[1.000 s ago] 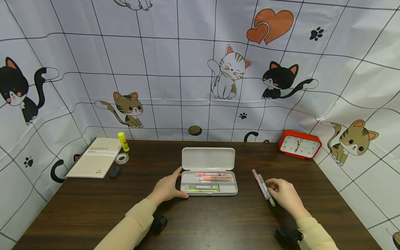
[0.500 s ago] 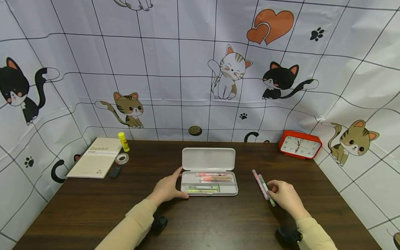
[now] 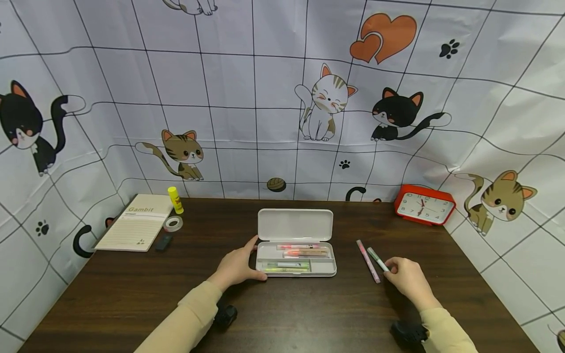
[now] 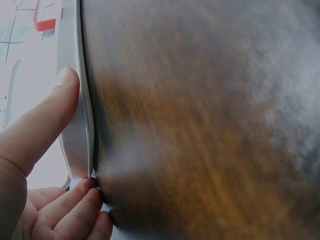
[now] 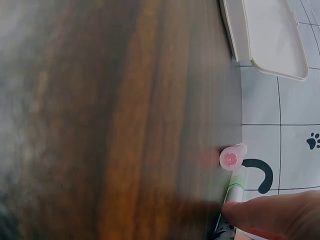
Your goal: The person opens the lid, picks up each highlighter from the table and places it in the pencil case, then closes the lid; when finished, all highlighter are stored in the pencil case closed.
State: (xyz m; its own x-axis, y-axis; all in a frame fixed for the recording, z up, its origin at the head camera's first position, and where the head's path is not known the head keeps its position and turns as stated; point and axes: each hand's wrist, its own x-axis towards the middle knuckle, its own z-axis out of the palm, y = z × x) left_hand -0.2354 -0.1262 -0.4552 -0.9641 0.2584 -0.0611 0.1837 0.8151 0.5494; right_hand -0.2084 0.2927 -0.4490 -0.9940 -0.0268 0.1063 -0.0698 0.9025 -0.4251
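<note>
A white pencil case [image 3: 295,224] lies with its lid up in the middle of the table, several pink, orange and yellow-green pens [image 3: 304,253] in its two rows. My left hand [image 3: 234,265] holds its left end, the thumb [image 4: 52,112] along the front wall and the fingers [image 4: 75,210] curled at the corner. To the right, my right hand [image 3: 408,279] pinches the near end of a green-and-white pen [image 3: 376,258] between thumb and fingers. Left of it lies a pink pen [image 3: 368,261], its end [image 5: 231,158] facing the right wrist camera.
At the back left are a notepad [image 3: 137,223], a yellow glue stick [image 3: 175,200], a roll of tape [image 3: 173,224] and a small dark block [image 3: 163,242]. A red clock [image 3: 424,205] stands at the back right. A cat-print sheet [image 3: 229,98] hangs behind the table [image 3: 282,318].
My right hand has drawn the green pen away from the pink one, and the two now lie apart at the near end. My left hand keeps its hold on the pencil case.
</note>
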